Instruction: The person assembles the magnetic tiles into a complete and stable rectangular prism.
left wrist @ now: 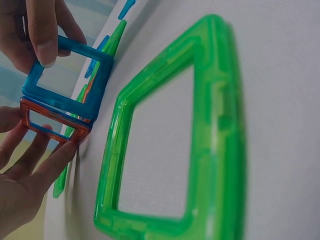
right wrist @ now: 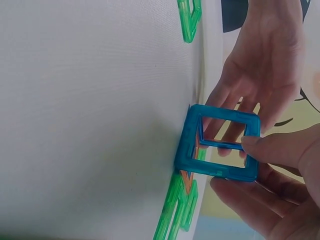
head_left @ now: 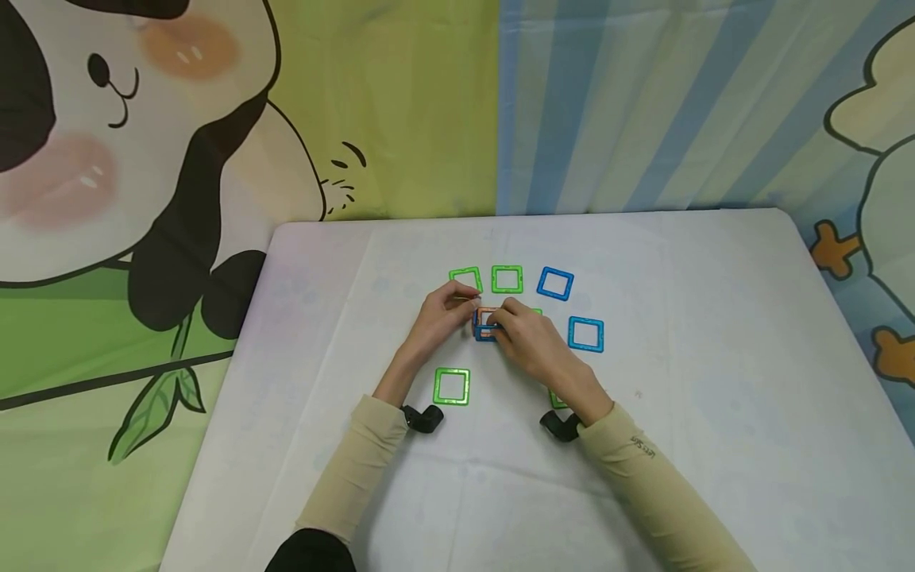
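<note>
In the head view, both hands meet over a small box-like group of square magnetic tiles mid-table. My right hand (head_left: 534,343) pinches an upright blue magnetic tile (right wrist: 220,172) by its edge, thumb on one face and fingers behind. My left hand (head_left: 445,319) is at the group's left side, its fingers round an orange magnetic tile (left wrist: 55,119) that adjoins the blue one at a corner. Through the blue frame, the right wrist view shows another blue edge near the left fingers. The right hand hides part of the group, and a green tile (head_left: 538,311) shows behind it.
Flat on the white table (head_left: 300,413) lie other square tiles: green ones at the back (head_left: 507,279) and front left (head_left: 452,387), blue ones at back right (head_left: 555,284) and right (head_left: 586,334). A green tile (head_left: 557,400) is partly under the right wrist.
</note>
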### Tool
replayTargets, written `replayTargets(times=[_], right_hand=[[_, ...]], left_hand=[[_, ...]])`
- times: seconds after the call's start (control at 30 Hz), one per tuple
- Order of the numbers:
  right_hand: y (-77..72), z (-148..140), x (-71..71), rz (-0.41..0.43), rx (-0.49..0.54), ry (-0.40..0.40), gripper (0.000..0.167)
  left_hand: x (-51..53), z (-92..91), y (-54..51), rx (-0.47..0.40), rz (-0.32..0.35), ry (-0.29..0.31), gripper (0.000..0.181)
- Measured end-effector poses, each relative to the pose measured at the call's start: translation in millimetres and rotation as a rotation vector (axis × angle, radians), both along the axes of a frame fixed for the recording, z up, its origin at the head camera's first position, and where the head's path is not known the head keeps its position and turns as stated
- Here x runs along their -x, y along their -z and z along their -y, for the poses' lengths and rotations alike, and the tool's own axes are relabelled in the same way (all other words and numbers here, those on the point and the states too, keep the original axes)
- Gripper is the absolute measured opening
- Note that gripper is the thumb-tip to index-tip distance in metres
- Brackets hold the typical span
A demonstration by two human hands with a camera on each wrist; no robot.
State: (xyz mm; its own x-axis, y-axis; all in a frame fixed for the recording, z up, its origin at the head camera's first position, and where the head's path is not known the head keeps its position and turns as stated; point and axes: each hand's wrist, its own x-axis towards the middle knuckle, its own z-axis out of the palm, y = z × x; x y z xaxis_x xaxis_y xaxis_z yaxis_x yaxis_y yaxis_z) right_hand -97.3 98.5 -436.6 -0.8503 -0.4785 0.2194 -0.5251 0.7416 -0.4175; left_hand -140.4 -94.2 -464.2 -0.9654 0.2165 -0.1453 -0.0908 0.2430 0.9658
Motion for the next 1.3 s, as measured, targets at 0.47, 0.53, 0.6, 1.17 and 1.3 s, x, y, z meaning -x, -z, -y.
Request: replayTargets(times=[0.47,0.53,0.6,1.17,1.3], right_hand=[[-0.1,-9.7,-5.3,0.052,0.053,0.032,0.033],[-0.5,-15.0,-7.7,0.064,0.078,0.039,0.033],[-0.4,-20.8,-10.5,0.078,0.095,0.049,0.032],[14.2,-69.0,-37.8,0.084,0.074,0.109,0.020],[18.1,-77.2,-42.4,0.101,0.052,0.116,0.017]], left_hand=[[-1.1,1.2,1.8,-0.008,0.015,0.000,0.026],[-0.9,1.4,2.4,-0.006,0.016,-0.003,0.027],[-0.7,1.6,2.7,0.002,0.015,-0.005,0.026],[-1.3,0.4,2.1,-0.014,0.023,-0.002,0.025],[-0.8,0.6,1.7,-0.011,0.017,-0.001,0.026]])
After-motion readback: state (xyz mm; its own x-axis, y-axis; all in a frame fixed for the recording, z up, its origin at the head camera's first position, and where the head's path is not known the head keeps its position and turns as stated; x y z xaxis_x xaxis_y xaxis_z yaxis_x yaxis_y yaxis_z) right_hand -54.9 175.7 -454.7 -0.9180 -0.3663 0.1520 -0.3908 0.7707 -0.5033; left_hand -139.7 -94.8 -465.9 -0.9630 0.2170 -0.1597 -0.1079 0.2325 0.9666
